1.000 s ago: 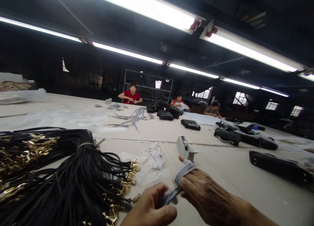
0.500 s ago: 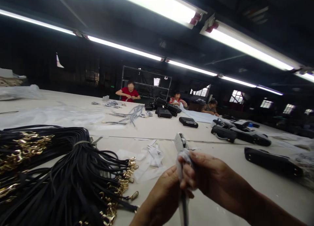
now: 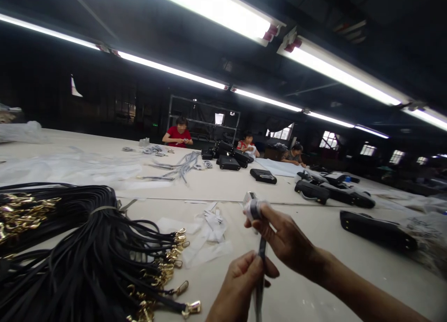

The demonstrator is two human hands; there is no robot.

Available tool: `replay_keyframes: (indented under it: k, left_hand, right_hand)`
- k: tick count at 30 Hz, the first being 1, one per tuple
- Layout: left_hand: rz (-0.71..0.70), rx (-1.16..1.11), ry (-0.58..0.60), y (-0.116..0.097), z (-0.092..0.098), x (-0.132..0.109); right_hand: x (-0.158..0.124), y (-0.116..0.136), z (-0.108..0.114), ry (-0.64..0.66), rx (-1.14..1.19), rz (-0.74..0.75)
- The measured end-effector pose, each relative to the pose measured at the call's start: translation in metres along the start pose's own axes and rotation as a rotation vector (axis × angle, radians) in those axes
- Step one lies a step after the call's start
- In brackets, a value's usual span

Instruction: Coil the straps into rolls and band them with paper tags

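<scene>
My left hand (image 3: 240, 280) is closed on a narrow dark strap (image 3: 258, 296) in a greyish see-through wrap, which hangs down past the bottom of the view. Just above it, my right hand (image 3: 284, 233) grips a small white object with a grey band (image 3: 256, 210), roll-like and blurred; its exact kind I cannot make out. The strap's upper part runs up to the right fingers. To the left lies a large bundle of black straps (image 3: 101, 247) with gold snap hooks (image 3: 192, 308), tied by a band (image 3: 104, 209). White paper scraps (image 3: 213, 222) lie beyond my hands.
Several black bags (image 3: 228, 161) are piled across the table (image 3: 174, 194), with wrapped straps (image 3: 185, 166) beside them. More black cases (image 3: 377, 231) and plastic film (image 3: 426, 233) lie at the right. Co-workers (image 3: 178, 133) sit along the far side.
My hands were together around the white object and the strap; now they are apart, the right one higher and the left one lower on the strap. The view has shifted slightly.
</scene>
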State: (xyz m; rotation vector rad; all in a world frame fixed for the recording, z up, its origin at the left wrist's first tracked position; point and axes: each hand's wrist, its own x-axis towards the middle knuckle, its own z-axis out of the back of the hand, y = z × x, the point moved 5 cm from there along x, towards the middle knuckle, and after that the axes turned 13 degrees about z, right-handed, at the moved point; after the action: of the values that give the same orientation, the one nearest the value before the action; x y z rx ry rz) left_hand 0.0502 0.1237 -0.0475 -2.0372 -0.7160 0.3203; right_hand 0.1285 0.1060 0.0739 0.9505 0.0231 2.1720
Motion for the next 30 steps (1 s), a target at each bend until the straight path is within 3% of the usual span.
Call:
replay_keyframes:
  k: [2,4,9,12,14,16,20,22,26,30]
  left_hand:
    - [0.156,-0.116,0.077,-0.003,0.007,-0.008]
    - [0.233,-0.108,0.112,-0.011,0.017,-0.017]
    - [0.236,0.240,-0.037,-0.033,0.054,-0.024]
    - [0.183,0.444,-0.115,-0.040,0.065,-0.016]
    - [0.115,0.428,-0.047,-0.042,0.057,-0.011]
    - [0.045,0.312,0.063,-0.043,0.039,-0.008]
    - [0.037,0.018,0.217,-0.042,0.001,-0.005]
    - [0.038,-0.153,0.159,-0.043,-0.007,0.001]
    - [0.063,-0.326,-0.090,-0.045,-0.013,0.014]
    - [-0.248,-0.196,-0.247,-0.065,-0.019,0.010]
  right_hand:
    - [-0.009,0.003,-0.008,0.231,-0.215,0.184]
    - [-0.019,0.000,-0.013,0.412,-0.349,0.221]
    - [-0.040,-0.004,-0.014,0.652,-0.422,-0.040]
    - [-0.049,0.005,-0.018,0.708,-0.070,-0.303]
    - [-0.051,0.014,-0.023,0.624,0.356,-0.518]
    - [-0.044,0.021,-0.025,0.386,0.749,-0.644]
    - [-0.017,0.024,-0.020,-0.127,1.187,-0.691]
    - [-0.002,0.026,-0.016,-0.242,1.281,-0.709]
    - [0.030,0.033,-0.006,-0.343,1.368,-0.665]
    - [0.058,0.033,0.007,-0.403,1.231,-0.514]
